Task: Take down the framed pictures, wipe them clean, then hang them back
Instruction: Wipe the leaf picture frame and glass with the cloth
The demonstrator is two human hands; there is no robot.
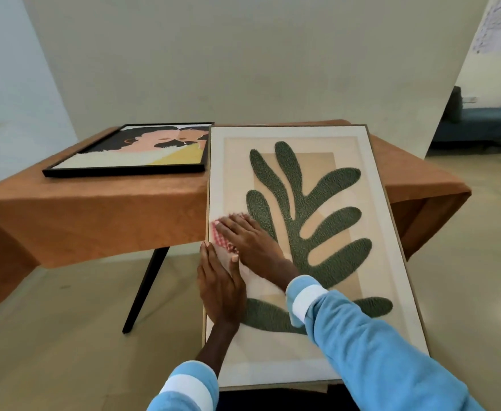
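A tall wood-framed picture of a green leaf [308, 203] leans from the table toward me, its near end hanging past the table edge. My right hand [249, 241] lies flat with straight fingers on a red-and-white checked cloth [222, 235], pressing it on the glass near the frame's left side. My left hand [219, 286] holds the frame's left edge, fingers along the side and thumb on the glass. A second picture in a black frame [130, 152], showing faces in pink and yellow, lies flat on the table's far left.
The table [95, 209] wears an orange-brown cloth hanging over its front and sides, and a black leg [145, 289] slants to the tiled floor. A plain wall stands behind. A blue sofa [480, 120] shows through the opening at right.
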